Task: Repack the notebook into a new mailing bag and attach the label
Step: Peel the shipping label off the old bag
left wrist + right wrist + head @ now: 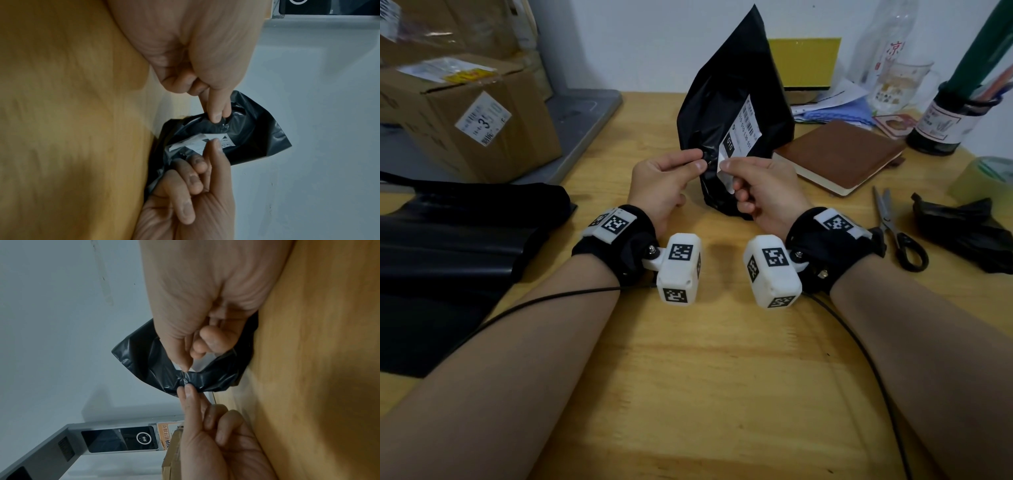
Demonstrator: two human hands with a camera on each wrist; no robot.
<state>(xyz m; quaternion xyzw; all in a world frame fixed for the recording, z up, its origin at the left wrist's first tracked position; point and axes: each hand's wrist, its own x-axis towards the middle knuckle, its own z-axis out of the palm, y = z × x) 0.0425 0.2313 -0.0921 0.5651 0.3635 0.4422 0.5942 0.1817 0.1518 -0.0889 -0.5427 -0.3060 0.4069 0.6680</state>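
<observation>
A black mailing bag (726, 89) stands upright on the wooden table (688, 359), held up between both hands. My left hand (671, 178) pinches a fold of the bag's plastic (222, 120) between thumb and forefinger. My right hand (753, 185) pinches the lifted lower corner of the white shipping label (743, 132), which still clings to the bag higher up; the same label (197, 142) shows in the left wrist view. The brown notebook (839, 154) lies closed on the table to the right of the bag. Black mailing bags (448, 246) lie flat at the left.
Scissors (893, 226) and a crumpled black bag scrap (962, 233) lie at the right, with a tape roll (983, 178) behind them. Cardboard boxes (472, 113) stand at the back left. A dark bottle (945, 120), a glass mug (900, 85) and papers crowd the back right.
</observation>
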